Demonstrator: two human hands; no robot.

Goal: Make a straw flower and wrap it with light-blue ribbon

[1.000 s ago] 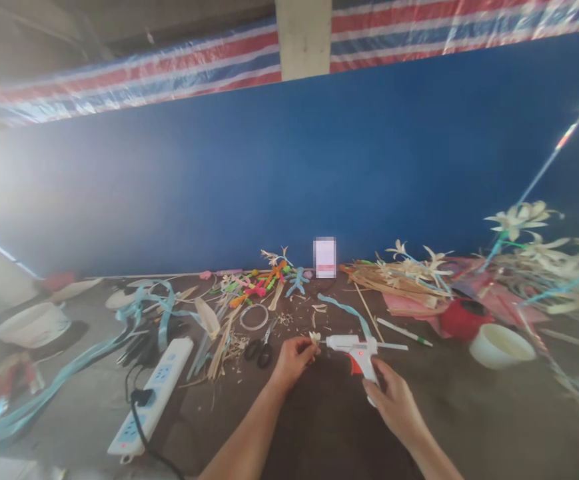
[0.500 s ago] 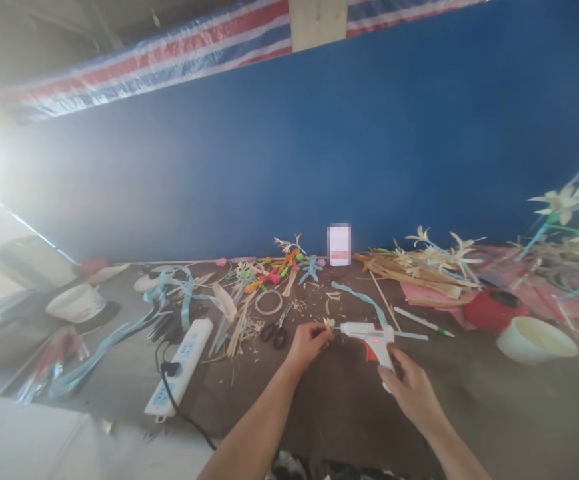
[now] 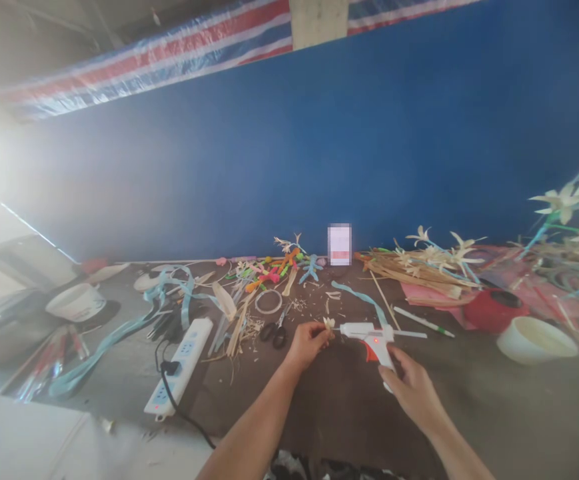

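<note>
My left hand [image 3: 306, 343] pinches a small pale straw flower [image 3: 328, 323] just above the brown table [image 3: 469, 413]. My right hand [image 3: 409, 387] grips the handle of a white and orange glue gun [image 3: 369, 333]. Its nozzle points left and sits right at the flower. A white glue stick pokes out of the gun's back toward the right. A red light glows on the gun's body.
Black scissors [image 3: 273, 332] and a tape ring [image 3: 268, 301] lie left of my hands. A white power strip [image 3: 179, 363] with a black cord lies further left. A white bowl [image 3: 536, 339] and red cup [image 3: 494, 310] stand right. Straw flowers [image 3: 429, 257] and blue ribbons [image 3: 119, 330] lie around.
One second ago the view was aimed further left and lower; since half a second ago almost nothing has moved. Both hands keep the flower and glue gun together.
</note>
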